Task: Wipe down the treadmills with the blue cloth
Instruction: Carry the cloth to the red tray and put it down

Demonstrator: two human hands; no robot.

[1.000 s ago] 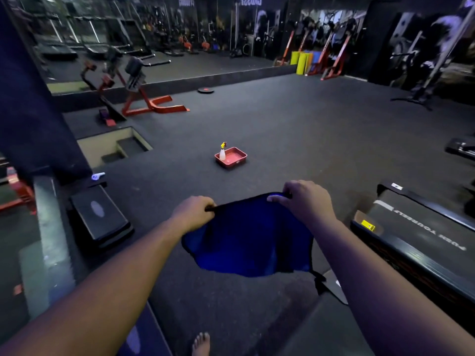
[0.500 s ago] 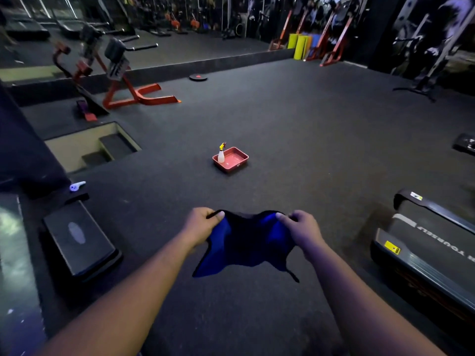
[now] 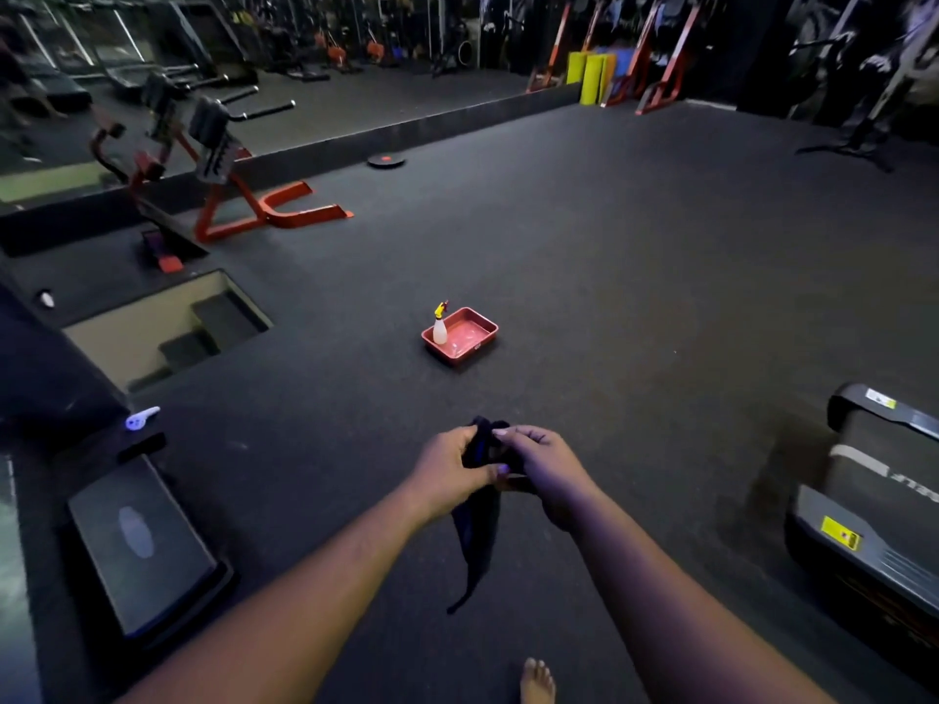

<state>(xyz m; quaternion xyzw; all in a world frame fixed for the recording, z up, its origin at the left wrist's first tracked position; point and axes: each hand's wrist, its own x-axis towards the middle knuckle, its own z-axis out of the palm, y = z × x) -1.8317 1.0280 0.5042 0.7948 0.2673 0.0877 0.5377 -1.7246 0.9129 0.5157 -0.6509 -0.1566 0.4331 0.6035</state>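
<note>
Blue cloth (image 3: 477, 530) bunched between both hands, hanging above floor (image 3: 635, 276). Left hand (image 3: 447, 472) and right hand (image 3: 546, 470) fingers pinching it. Treadmill (image 3: 864, 510) at right.

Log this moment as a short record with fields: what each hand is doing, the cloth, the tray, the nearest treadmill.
left hand: grips the blue cloth
right hand: grips the same cloth, touching the left hand
blue cloth: bunched, tail hanging below the hands
red tray: on the floor ahead, spray bottle upright inside
treadmill: at the right edge, not touched
</note>
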